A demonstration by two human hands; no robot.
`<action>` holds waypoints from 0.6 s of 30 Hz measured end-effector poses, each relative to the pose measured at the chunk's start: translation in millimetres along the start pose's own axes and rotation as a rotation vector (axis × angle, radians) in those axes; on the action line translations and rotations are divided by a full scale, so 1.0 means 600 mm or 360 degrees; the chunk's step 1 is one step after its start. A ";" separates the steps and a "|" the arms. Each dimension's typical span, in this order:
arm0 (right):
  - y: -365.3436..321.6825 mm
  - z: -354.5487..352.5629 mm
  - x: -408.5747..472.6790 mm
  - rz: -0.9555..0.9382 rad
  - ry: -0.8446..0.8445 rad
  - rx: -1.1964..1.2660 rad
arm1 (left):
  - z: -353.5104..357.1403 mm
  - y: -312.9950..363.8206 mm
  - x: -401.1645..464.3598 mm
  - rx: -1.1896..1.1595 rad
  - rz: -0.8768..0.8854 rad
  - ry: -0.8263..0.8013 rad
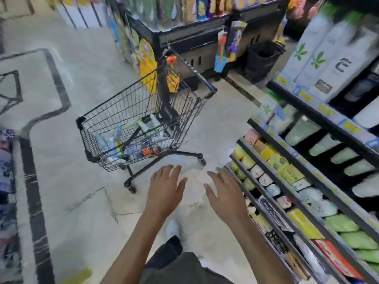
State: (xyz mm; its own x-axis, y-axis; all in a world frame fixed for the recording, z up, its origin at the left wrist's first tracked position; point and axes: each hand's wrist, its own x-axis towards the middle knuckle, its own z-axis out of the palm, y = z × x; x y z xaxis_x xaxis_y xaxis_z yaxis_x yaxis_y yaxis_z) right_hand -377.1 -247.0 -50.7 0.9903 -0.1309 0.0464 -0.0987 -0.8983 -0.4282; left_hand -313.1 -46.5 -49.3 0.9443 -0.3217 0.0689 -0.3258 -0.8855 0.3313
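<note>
A black wire shopping cart [190, 70] stands on the shop floor ahead of me, with several tubes and small packs lying in its basket. My left hand [165, 189] is stretched out in front of me, fingers straight and spread, holding nothing. My right hand [224, 191] is held beside it in the same way, empty, close to the lower shelves on the right. Both hands hover above the floor, short of the cart and touching nothing.
Shelves [320, 111] of tissue packs and paper rolls run along the right. A black display stand [184, 37] with hanging toys is behind the cart, a black bin [262, 58] beside it. The tiled floor [61, 181] spreads to the left, with more goods at the left edge.
</note>
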 end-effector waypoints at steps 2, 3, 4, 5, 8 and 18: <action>-0.033 0.015 0.033 -0.0114 -0.0055 0.0017 | -0.016 -0.044 -0.017 0.0012 -0.0124 0.0055; -0.054 0.025 0.054 -0.0177 -0.0083 0.0013 | -0.023 -0.073 -0.028 0.0013 -0.0202 0.0083; -0.065 0.030 0.070 -0.0204 -0.0099 0.0012 | -0.027 -0.091 -0.035 0.0010 -0.0252 0.0091; -0.076 0.033 0.088 -0.0221 -0.0124 0.0016 | -0.029 -0.109 -0.041 0.0008 -0.0299 0.0084; -0.131 0.059 0.155 -0.0364 -0.0200 0.0022 | -0.042 -0.181 -0.056 -0.0015 -0.0503 0.0110; -0.242 0.134 0.337 -0.0421 -0.0367 -0.0030 | -0.064 -0.356 0.042 -0.0046 -0.0685 0.0147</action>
State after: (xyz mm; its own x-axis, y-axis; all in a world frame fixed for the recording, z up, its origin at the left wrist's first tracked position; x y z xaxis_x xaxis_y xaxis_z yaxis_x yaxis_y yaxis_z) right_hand -154.6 -109.0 -51.7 0.9777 0.2036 -0.0523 0.1646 -0.8962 -0.4120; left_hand -218.0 147.8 -82.1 0.9943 0.1068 0.0026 0.0981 -0.9220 0.3745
